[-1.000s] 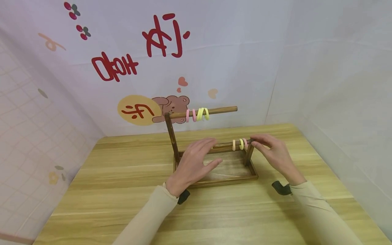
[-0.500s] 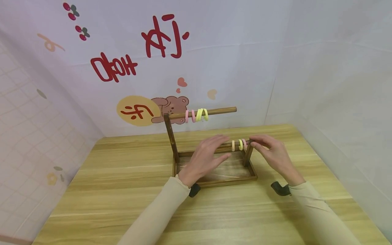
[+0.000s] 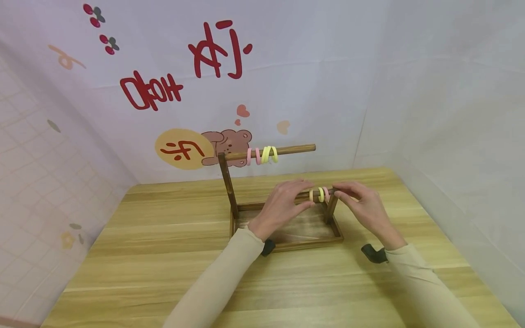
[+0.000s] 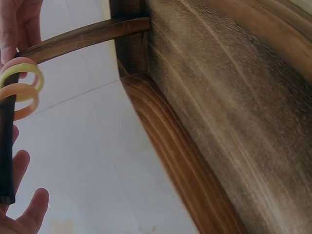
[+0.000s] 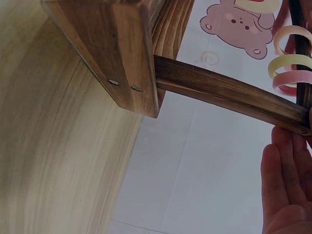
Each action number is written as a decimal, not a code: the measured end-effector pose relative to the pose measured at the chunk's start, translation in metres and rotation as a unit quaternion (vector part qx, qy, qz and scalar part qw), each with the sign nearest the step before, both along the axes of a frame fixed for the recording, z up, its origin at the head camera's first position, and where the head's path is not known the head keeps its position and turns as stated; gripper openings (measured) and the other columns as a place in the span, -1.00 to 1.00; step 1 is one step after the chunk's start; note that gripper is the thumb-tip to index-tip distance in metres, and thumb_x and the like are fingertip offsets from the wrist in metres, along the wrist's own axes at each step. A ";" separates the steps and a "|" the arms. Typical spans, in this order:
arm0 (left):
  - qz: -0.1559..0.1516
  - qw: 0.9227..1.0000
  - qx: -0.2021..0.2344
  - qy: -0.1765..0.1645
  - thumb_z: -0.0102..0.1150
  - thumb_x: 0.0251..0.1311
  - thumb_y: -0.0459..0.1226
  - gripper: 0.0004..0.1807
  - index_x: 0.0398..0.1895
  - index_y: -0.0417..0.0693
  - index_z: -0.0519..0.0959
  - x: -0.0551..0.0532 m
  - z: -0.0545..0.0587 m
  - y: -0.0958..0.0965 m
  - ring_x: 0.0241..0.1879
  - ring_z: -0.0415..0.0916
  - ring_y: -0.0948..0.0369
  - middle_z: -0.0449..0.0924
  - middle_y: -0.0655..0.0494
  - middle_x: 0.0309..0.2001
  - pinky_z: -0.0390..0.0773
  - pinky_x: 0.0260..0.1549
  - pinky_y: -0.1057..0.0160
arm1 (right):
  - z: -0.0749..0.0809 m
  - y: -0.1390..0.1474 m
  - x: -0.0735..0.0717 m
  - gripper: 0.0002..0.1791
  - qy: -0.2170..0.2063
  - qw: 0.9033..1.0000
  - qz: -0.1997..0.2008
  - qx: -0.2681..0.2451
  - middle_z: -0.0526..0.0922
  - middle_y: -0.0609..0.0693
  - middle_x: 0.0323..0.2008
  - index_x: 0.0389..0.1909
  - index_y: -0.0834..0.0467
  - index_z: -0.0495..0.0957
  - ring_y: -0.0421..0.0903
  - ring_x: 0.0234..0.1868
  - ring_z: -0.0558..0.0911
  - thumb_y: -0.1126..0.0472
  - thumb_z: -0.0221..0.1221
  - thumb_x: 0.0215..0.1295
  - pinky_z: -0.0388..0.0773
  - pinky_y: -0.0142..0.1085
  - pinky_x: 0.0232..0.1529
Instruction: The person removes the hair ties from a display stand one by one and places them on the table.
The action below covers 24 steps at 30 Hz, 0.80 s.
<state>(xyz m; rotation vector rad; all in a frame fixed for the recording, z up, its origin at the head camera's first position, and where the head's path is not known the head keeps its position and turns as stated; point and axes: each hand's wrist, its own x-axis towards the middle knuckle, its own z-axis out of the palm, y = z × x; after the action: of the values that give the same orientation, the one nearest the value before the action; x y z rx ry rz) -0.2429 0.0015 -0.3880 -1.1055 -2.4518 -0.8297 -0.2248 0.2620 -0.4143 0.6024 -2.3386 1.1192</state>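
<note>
A dark wooden rack (image 3: 227,182) has a tray base and two bars at different heights. Three hair ties ring the lower bar (image 3: 302,195): a pale orange one (image 5: 287,36), a yellow one (image 3: 321,194) and a pink one (image 5: 291,80) nearest the post. My left hand (image 3: 280,207) is around the lower bar beside the orange hair tie, its thumb and fingers apart; whether it touches the tie cannot be told. With thumb and fingers, my right hand (image 3: 366,206) pinches the rack where this bar meets the short right post (image 3: 330,212).
On the upper bar (image 3: 295,149) hang several pink and yellow hair ties (image 3: 265,155). The rack stands on a wood-grain table (image 3: 164,255). Behind and to the sides hangs a pale printed cloth (image 3: 311,82). Black wrist mounts (image 3: 374,253) show below the hands.
My left hand has moved right along the lower bar, up to the orange hair tie, and its thumb and fingers have come closer together. My right hand keeps its hold.
</note>
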 end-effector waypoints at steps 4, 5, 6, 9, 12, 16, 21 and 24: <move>0.008 1.000 0.002 0.007 0.50 0.21 -0.13 -0.47 0.23 -0.08 0.66 -0.002 -0.004 0.000 0.28 0.55 0.09 0.68 0.08 0.21 0.46 0.33 0.06 | 0.001 -0.001 0.000 -0.72 -0.001 1.000 -0.002 0.002 0.77 0.03 -0.05 0.05 0.24 0.72 -0.45 -0.02 0.64 0.41 0.34 0.34 0.57 -0.57 0.03; 0.008 1.000 0.004 0.008 0.51 0.21 -0.13 -0.47 0.22 -0.09 0.66 -0.002 -0.004 0.000 0.26 0.57 0.09 0.69 0.07 0.19 0.47 0.32 0.06 | 0.001 -0.001 0.000 -0.72 -0.002 1.000 -0.002 0.002 0.77 0.02 -0.05 0.05 0.23 0.72 -0.45 -0.02 0.64 0.40 0.35 0.34 0.57 -0.58 0.03; 0.008 1.000 0.006 0.008 0.51 0.20 -0.14 -0.48 0.21 -0.09 0.67 -0.003 -0.005 0.001 0.25 0.58 0.09 0.69 0.06 0.18 0.47 0.32 0.06 | 0.002 -0.001 0.000 -0.72 -0.002 1.000 -0.001 0.003 0.78 0.02 -0.06 0.05 0.22 0.72 -0.45 -0.02 0.64 0.41 0.35 0.33 0.57 -0.57 0.03; 0.009 1.000 0.012 0.004 0.52 0.19 -0.15 -0.49 0.20 -0.09 0.67 -0.004 -0.007 0.001 0.23 0.59 0.10 0.71 0.03 0.16 0.48 0.31 0.06 | 0.002 -0.001 0.000 -0.72 -0.002 1.000 -0.001 0.003 0.78 0.02 -0.06 0.05 0.23 0.72 -0.45 -0.03 0.65 0.41 0.35 0.33 0.58 -0.57 0.03; 0.010 1.000 0.013 0.002 0.51 0.20 -0.16 -0.51 0.18 -0.08 0.68 -0.005 -0.009 0.002 0.20 0.61 0.12 0.72 0.03 0.14 0.49 0.30 0.08 | 0.002 -0.001 0.001 -0.72 -0.001 1.000 -0.002 0.004 0.78 0.02 -0.06 0.05 0.23 0.72 -0.45 -0.02 0.65 0.41 0.35 0.33 0.57 -0.57 0.03; 0.014 1.000 0.008 0.008 0.49 0.22 -0.13 -0.53 0.17 -0.06 0.69 -0.006 -0.010 0.003 0.18 0.63 0.14 0.73 0.07 0.12 0.51 0.28 0.10 | 0.002 0.000 0.001 -0.72 -0.001 1.000 -0.003 0.004 0.78 0.01 -0.06 0.05 0.21 0.72 -0.44 -0.02 0.65 0.40 0.35 0.34 0.58 -0.57 0.03; 0.018 1.000 0.006 0.012 0.47 0.23 -0.09 -0.55 0.17 0.00 0.70 -0.005 -0.010 0.003 0.16 0.63 0.16 0.73 0.12 0.11 0.53 0.25 0.10 | 0.002 0.000 0.001 -0.72 0.000 1.000 -0.003 0.003 0.78 0.00 -0.07 0.04 0.22 0.73 -0.44 -0.03 0.66 0.41 0.35 0.33 0.59 -0.56 0.02; 0.017 1.000 0.010 0.017 0.47 0.24 -0.09 -0.56 0.16 0.02 0.70 -0.005 -0.011 0.003 0.13 0.64 0.15 0.73 0.13 0.08 0.55 0.21 0.10 | 0.001 0.000 0.000 -0.72 0.003 1.000 -0.002 0.003 0.79 0.01 -0.08 0.03 0.24 0.73 -0.44 -0.04 0.66 0.42 0.35 0.32 0.59 -0.55 0.01</move>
<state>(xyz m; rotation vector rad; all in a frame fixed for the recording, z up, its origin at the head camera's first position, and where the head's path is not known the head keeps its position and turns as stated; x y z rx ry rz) -0.2475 0.0046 -0.3990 -1.0604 -2.4216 -0.8164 -0.2248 0.2618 -0.4133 0.6010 -2.3372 1.1075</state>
